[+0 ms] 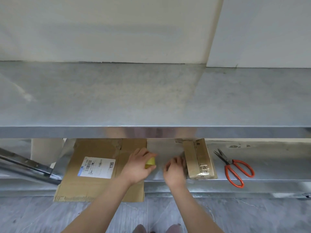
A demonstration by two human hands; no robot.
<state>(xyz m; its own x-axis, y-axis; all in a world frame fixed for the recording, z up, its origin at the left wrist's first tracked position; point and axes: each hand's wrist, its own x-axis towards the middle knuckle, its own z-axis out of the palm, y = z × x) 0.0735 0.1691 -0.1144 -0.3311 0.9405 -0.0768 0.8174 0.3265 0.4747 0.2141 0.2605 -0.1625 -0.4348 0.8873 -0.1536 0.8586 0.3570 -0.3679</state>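
Two bare forearms (104, 207) rose from the bottom edge of the frame, nearest the lens. They ran up to the lower shelf (269, 167) of a grey sheet-steel bench (151, 95). The left hand (137, 166), just below the middle of the frame, had its grip closed round a small yellow roll (150, 163), fingers and thumb curled about it. The roll sat at the right edge of a flattened brown cardboard sheet (131, 147), which lay on the shelf and overhung its front lip at the lower left. A white printed shipping label (97, 167) was stuck on that sheet, left of the hand.

The right hand (175, 172) lay just right of the roll and apart from it. Its fingers were curled against the left edge of a small brown cardboard parcel bound in clear tape (199, 160). Blur there hid the fingertips, so I cannot tell whether that grip pinched anything or only touched the parcel. The parcel lay flat on the shelf, right of centre, its far end under the front edge of the bench top.

Red-handled steel scissors (235, 169) lay on the shelf at the right of the frame — well clear of the parcel, blades nearly together and pointing to the upper left. A white wall (101, 27) filled the upper part of the frame, and grey marbled floor (33, 216) the lower corners.
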